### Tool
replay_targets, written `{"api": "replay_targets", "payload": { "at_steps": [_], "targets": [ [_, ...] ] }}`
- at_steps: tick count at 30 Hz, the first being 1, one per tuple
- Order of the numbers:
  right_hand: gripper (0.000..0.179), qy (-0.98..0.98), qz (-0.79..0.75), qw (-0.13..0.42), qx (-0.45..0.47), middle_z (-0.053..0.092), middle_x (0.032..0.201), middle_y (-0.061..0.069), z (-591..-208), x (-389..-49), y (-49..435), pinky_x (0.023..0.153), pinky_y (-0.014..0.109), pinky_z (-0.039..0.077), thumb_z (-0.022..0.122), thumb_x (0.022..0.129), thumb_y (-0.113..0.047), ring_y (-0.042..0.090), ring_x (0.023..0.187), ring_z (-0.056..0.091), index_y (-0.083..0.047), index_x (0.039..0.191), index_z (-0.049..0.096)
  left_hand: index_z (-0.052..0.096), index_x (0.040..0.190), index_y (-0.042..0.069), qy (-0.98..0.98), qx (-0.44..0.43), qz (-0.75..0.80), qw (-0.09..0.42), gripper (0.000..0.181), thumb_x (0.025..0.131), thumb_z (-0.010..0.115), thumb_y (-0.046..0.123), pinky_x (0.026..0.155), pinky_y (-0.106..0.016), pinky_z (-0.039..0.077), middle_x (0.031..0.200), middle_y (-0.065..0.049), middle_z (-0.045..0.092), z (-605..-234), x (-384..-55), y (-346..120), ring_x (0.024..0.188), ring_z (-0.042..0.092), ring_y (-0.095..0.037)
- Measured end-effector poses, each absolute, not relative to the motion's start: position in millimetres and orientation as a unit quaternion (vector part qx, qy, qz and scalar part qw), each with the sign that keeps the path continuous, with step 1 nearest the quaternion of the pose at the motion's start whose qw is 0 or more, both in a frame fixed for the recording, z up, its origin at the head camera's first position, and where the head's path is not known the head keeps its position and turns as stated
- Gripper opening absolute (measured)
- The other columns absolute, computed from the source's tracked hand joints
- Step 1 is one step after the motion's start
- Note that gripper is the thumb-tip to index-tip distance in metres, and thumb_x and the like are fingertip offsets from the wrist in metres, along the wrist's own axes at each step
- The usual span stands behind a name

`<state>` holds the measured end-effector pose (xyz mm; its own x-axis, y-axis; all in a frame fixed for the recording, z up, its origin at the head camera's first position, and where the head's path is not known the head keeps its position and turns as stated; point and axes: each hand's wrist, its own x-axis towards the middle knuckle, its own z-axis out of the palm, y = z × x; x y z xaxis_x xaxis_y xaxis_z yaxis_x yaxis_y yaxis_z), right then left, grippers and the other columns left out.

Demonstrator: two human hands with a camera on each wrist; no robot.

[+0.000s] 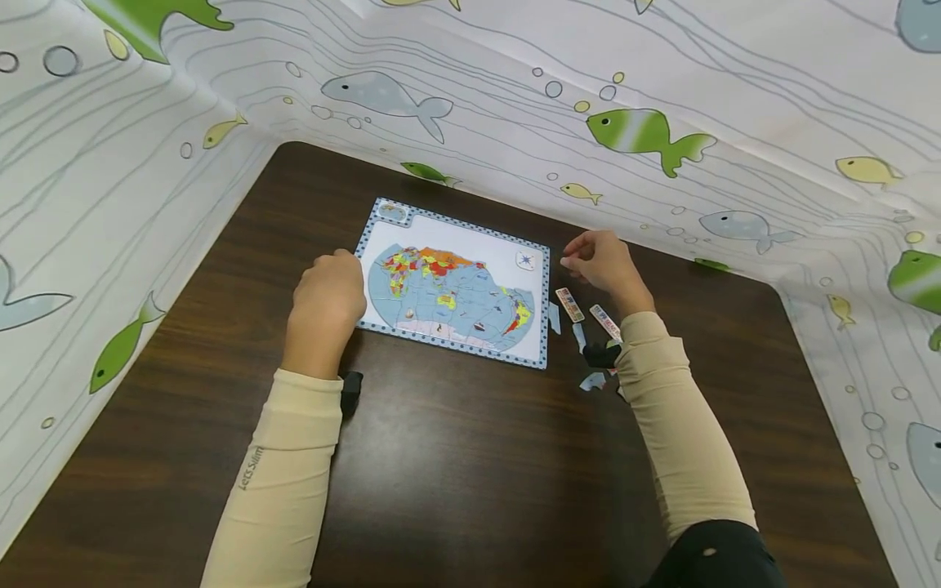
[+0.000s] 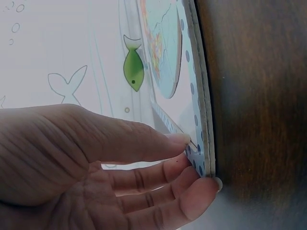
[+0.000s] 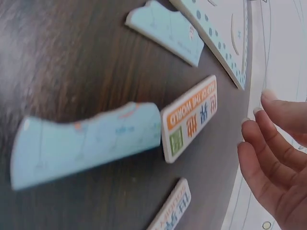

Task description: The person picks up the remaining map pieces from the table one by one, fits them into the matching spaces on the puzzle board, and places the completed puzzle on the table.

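1. One puzzle board (image 1: 507,237) lies on the dark wood-grain table (image 1: 456,490), between the two hands. It has a dotted blue border and a partly filled world map.
2. Left hand (image 1: 328,298): thumb and fingers pinch a corner of the board, thumb on the upper face, a fingertip against the edge.
3. Right hand (image 1: 606,261): positioned just beyond the board's right border. Fingers loosely bent; thumb tip and nearest fingertip stand a narrow gap apart.
4. First blue piece (image 3: 165,33): just beside the board's dotted border.
5. "MAP OF THE WORLD" label (image 3: 189,119): near the right hand. One end meets the long blue piece (image 3: 91,146); actual contact cannot be told.
6. Second label (image 3: 171,208): apart from the first, partly cut off in the right wrist view.
7. Fish-print sheet (image 1: 507,73): stands behind the table.
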<state>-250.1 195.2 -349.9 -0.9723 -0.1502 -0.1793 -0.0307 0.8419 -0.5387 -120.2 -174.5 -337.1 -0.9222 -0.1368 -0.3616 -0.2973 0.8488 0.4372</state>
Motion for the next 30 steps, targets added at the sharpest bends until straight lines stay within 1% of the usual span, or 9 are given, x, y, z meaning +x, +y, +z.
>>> {"api": "replay_targets", "payload": {
  "at_steps": [2,8,13,17,21,24,30],
  "targets": [
    [0.022,0.953,-0.278,0.111,-0.046,0.074,0.108,0.02,-349,-249,197,0.084,0.045,0.063,0.069,0.105,-0.013,0.037,0.097,0.074,0.001,0.121,0.07,0.044,0.138,-0.022,0.948,-0.112,0.25,0.161,0.048,0.098,0.061,-0.002,0.092,-0.063,0.059,0.124,-0.041,0.057,-337,-120,-175,0.102,0.062,-0.051],
    [0.022,0.954,-0.275,0.114,-0.043,0.074,0.111,0.021,-347,-246,199,0.085,0.045,0.064,0.07,0.105,-0.012,0.037,0.098,0.075,0.001,0.122,0.07,0.045,0.137,-0.023,0.947,-0.108,0.257,0.159,0.046,0.098,0.059,-0.004,0.09,-0.061,0.06,0.123,-0.041,0.056,-339,-118,-176,0.099,0.062,-0.049],
    [0.022,0.959,-0.252,0.122,-0.047,0.074,0.109,0.02,-343,-242,197,0.084,0.043,0.064,0.072,0.103,-0.012,0.036,0.096,0.074,0.001,0.12,0.07,0.044,0.138,-0.024,0.947,-0.109,0.259,0.158,0.047,0.097,0.059,-0.004,0.089,-0.061,0.061,0.123,-0.042,0.056,-338,-119,-177,0.1,0.062,-0.05],
    [0.021,0.962,-0.231,0.135,-0.049,0.075,0.106,0.017,-338,-237,197,0.078,0.038,0.061,0.075,0.102,-0.015,0.035,0.092,0.073,0.0,0.116,0.071,0.044,0.137,-0.024,0.947,-0.108,0.259,0.158,0.047,0.097,0.057,-0.004,0.088,-0.061,0.06,0.124,-0.042,0.056,-338,-120,-177,0.101,0.062,-0.051],
    [0.021,0.966,-0.212,0.142,-0.044,0.074,0.103,0.016,-333,-230,200,0.073,0.033,0.056,0.077,0.1,-0.016,0.028,0.085,0.07,0.0,0.113,0.072,0.046,0.136,-0.024,0.947,-0.107,0.258,0.158,0.045,0.098,0.058,-0.003,0.088,-0.061,0.06,0.122,-0.041,0.057,-337,-120,-177,0.1,0.062,-0.05],
    [0.021,0.969,-0.194,0.149,-0.046,0.073,0.104,0.016,-332,-224,204,0.077,0.037,0.055,0.076,0.101,-0.017,0.026,0.085,0.067,0.0,0.112,0.072,0.045,0.136,-0.024,0.948,-0.105,0.254,0.159,0.046,0.098,0.059,-0.003,0.09,-0.061,0.06,0.122,-0.041,0.057,-337,-121,-176,0.101,0.061,-0.05],
    [0.019,0.97,-0.173,0.163,-0.054,0.075,0.105,0.017,-333,-213,207,0.087,0.047,0.057,0.075,0.102,-0.018,0.03,0.094,0.068,0.0,0.109,0.073,0.043,0.139,-0.026,0.949,-0.098,0.25,0.165,0.049,0.099,0.058,-0.002,0.092,-0.063,0.059,0.125,-0.044,0.055,-337,-122,-178,0.105,0.061,-0.053]
  ]
}}
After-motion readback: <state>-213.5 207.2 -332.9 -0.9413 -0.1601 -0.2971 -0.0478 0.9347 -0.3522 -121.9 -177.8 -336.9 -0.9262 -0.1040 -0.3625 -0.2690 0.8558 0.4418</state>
